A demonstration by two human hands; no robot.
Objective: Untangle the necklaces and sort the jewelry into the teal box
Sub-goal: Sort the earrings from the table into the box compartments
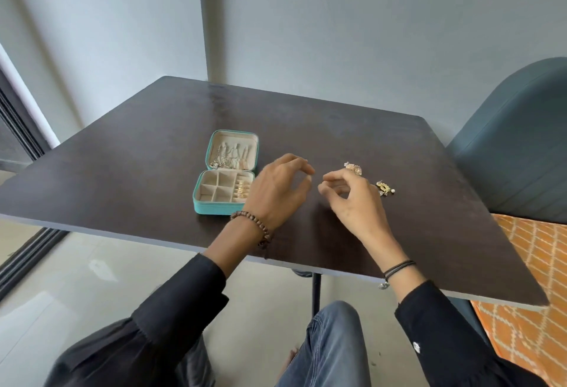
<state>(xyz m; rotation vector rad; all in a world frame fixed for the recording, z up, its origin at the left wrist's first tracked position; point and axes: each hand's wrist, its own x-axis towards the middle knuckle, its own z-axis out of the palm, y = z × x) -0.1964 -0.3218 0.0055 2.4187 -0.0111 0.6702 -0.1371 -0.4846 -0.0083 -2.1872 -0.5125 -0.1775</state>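
Box [211, 207] beside left grip [277, 190], jewelry [385, 187] right

An open jewelry box [211, 206] is placed left of centre on the table [337, 128]; loose jewelry pieces [385, 187] are laid to its right. A chair [515, 153] is set past the table's right edge.

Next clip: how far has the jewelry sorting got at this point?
Done: chains hang in the lid of the teal box, and gold rings sit in its right-hand slots. In hand: nothing clearly; the left hand and right hand hover, right fingers pinched, possibly on something too fine to see. Left: a pinkish cluster and a gold cluster on the table.
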